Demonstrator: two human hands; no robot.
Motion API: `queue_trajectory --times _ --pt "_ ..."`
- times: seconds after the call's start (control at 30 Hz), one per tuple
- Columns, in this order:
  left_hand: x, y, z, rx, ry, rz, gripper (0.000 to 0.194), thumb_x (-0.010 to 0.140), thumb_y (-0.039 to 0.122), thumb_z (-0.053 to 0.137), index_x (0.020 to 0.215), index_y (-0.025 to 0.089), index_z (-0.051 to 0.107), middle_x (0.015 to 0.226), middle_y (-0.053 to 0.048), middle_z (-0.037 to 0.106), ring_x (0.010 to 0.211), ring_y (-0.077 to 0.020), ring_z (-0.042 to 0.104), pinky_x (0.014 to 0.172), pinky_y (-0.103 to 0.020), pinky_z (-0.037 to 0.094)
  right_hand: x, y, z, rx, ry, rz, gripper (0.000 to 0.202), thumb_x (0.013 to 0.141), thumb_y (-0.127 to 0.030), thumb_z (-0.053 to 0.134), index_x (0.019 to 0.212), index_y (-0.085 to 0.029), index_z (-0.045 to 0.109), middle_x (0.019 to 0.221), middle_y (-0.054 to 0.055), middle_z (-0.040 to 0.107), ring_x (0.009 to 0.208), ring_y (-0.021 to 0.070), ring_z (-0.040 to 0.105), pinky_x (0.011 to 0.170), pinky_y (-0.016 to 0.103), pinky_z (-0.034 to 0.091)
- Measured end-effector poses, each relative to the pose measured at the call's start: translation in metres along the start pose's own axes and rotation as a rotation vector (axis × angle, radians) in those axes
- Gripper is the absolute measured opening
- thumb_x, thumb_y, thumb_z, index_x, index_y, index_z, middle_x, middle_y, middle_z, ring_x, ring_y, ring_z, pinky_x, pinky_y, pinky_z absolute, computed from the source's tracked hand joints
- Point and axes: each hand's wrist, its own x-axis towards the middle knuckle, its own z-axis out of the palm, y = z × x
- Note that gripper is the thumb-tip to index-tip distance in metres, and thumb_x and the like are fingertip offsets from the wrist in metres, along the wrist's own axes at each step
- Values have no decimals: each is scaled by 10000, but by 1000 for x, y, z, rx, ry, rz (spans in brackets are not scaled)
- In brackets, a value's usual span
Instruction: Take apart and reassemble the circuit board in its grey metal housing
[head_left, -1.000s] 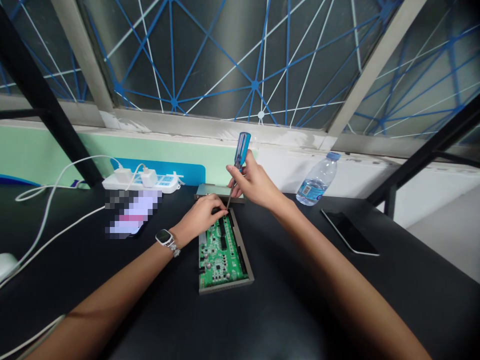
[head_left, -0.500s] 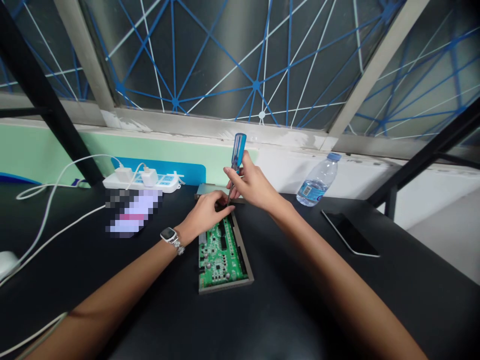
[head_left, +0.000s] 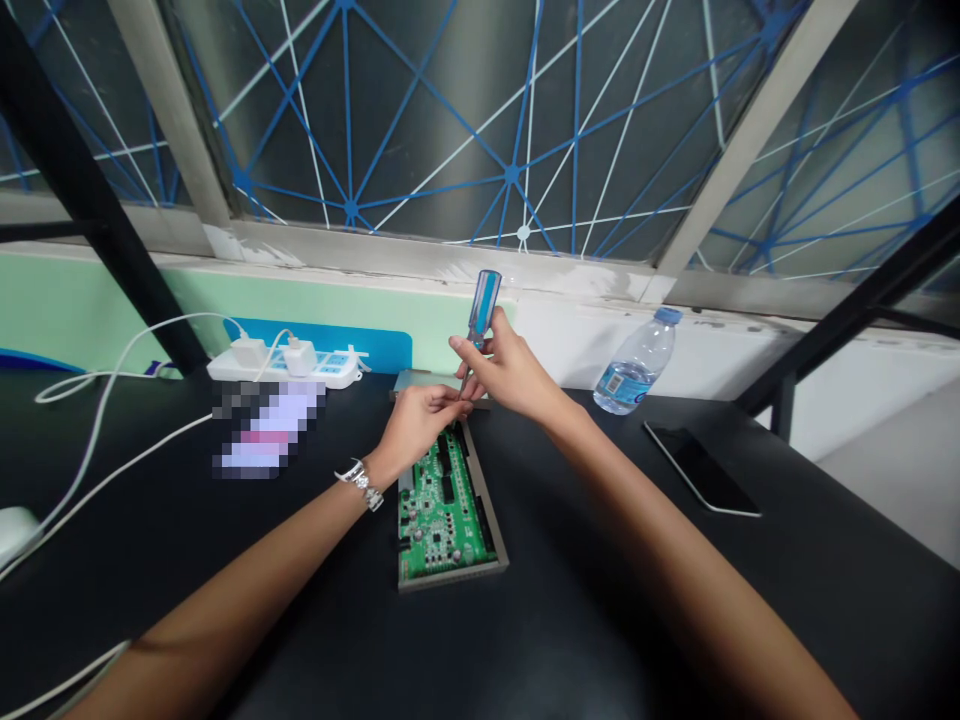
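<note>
My right hand [head_left: 504,368] is closed around a screwdriver [head_left: 486,302] with a clear and blue handle. The tool leans a little to the right, its shaft pointing down. At its tip, the thumb and fingers of my left hand [head_left: 424,420] are pinched together; whatever they hold is too small or hidden to name. Below both hands lies a green circuit board [head_left: 446,510] in a grey metal frame [head_left: 491,500]. My left hand covers part of the board's far end. Just behind the hands sits a flat greyish metal piece [head_left: 409,380], partly hidden.
A white power strip [head_left: 330,368] with plugs and cables lies at the back left, near a pixelated bright object [head_left: 274,430]. At the right are a water bottle [head_left: 634,370] and a phone [head_left: 701,468]. A wall and window bound the black table [head_left: 570,610].
My left wrist has turned, so the watch face no longer shows, and its fingers have drawn together at the screwdriver's tip. The screwdriver has tilted slightly further right.
</note>
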Motion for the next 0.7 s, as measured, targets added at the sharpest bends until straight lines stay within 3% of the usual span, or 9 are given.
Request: queue_trajectory --times 0.17,0.37,0.47,0.6,0.7 --pt "-3 3 -4 54 -93 57 285 920 385 586 941 143 735 934 -88 763 914 -234 712 853 -360 552 1 4 -8 133 -180 105 324 843 -370 691 1018 -210 470 841 34 658 550 184 700 455 312 591" --pt "-5 7 -8 120 -162 90 309 957 397 529 941 146 708 959 -93 753 946 -231 706 871 -368 545 2 2 -17 282 -378 199 191 865 -227 639 1027 -133 604 975 95 715 683 171 730 572 289 628" --pt "-5 5 -8 142 -167 102 282 969 361 505 959 155 698 978 -87 748 963 -229 701 881 -370 544 2 3 -18 292 -385 181 203 867 -248 641 1031 -127 640 982 97 733 685 161 726 576 281 629" --pt "-5 5 -9 147 -172 124 241 963 333 510 992 160 676 986 -77 739 982 -223 696 902 -369 538 3 7 -18 254 -344 162 184 847 -281 670 935 -119 672 830 70 741 626 141 715 574 255 614" --pt "-6 10 -8 141 -91 146 223 905 334 617 1040 159 640 1014 -82 729 976 -212 698 916 -359 535 4 10 -17 237 -322 139 173 814 -293 702 848 -127 667 695 36 716 595 146 714 572 253 606"
